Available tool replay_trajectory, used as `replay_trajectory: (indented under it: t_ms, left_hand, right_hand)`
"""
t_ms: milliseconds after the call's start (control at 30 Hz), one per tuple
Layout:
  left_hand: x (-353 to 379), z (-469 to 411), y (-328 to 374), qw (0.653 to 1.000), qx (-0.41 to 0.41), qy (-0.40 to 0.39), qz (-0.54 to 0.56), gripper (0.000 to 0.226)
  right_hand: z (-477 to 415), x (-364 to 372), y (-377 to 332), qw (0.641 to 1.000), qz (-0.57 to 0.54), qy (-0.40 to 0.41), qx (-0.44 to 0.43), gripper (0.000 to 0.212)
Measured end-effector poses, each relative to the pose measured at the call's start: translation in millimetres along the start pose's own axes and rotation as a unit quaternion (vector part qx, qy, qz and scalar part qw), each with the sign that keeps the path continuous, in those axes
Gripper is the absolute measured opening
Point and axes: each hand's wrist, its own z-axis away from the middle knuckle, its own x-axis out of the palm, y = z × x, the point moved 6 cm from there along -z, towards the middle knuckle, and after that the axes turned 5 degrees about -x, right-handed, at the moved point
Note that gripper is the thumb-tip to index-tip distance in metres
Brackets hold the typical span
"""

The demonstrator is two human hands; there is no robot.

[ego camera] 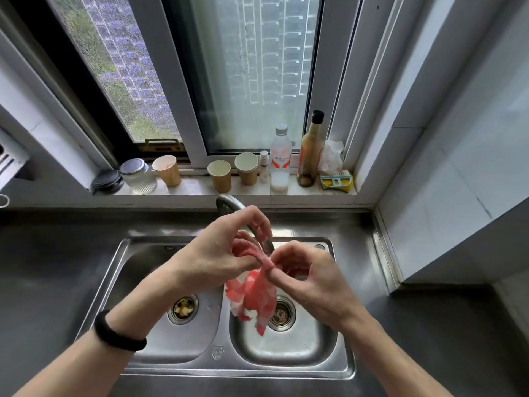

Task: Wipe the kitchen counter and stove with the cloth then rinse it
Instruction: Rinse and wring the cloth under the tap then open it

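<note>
We're over the double-basin stainless steel sink (pixel 220 353), and both hands are busy at the middle. The left hand (pixel 211 253), with a black band (pixel 118 333) on its wrist, has thumb and fingers curled onto the top of the red-and-white checked cloth (pixel 257 296). The right hand (pixel 309 279) pinches the same bunched top edge from the other side. The cloth hangs down from that shared grip, crumpled, above the right basin, beside its round drain (pixel 282 312). Just behind the hands is the curved metal tap (pixel 229 203); whether water is running, we cannot tell. The left basin's drain (pixel 183 308) holds some food scraps. Grey steel desk (pixel 43 267) flanks the sink. Up on the windowsill (pixel 194 189) we have brown paper cups (pixel 219 175), a ribbed glass jar (pixel 138 176), a clear plastic bottle (pixel 280 159), a tall black-capped bottle (pixel 310 150) and a yellow scrubbing brush (pixel 336 182).
</note>
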Motion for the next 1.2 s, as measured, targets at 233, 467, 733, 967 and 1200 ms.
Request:
replay_trajectory:
  t_ms: [233, 467, 733, 967, 1200]
  left_hand:
    - [-6, 2, -9, 0.982, -0.056, 0.049, -0.173, 0.035]
    - [-18, -4, -5, 0.998, -0.038, 0.045, 0.029, 0.036]
    - [-25, 0, 2, 0.989, -0.034, 0.012, 0.141, 0.035]
    - [-38, 5, 2, 0.987, -0.037, 0.054, 0.146, 0.036]
    - [-42, 3, 0, 0.979, -0.046, 0.075, 0.181, 0.04]
  right_hand:
    - [-6, -22, -11, 0.978, 0.203, -0.046, -0.008, 0.008]
    - [2, -21, 18, 0.97, 0.19, -0.147, 0.042, 0.011]
    - [8, 12, 27, 0.993, 0.1, -0.069, 0.012, 0.013]
    - [14, 23, 19, 0.998, 0.01, -0.052, 0.039, 0.017]
    - [20, 22, 32, 0.995, 0.088, -0.029, 0.048, 0.012]
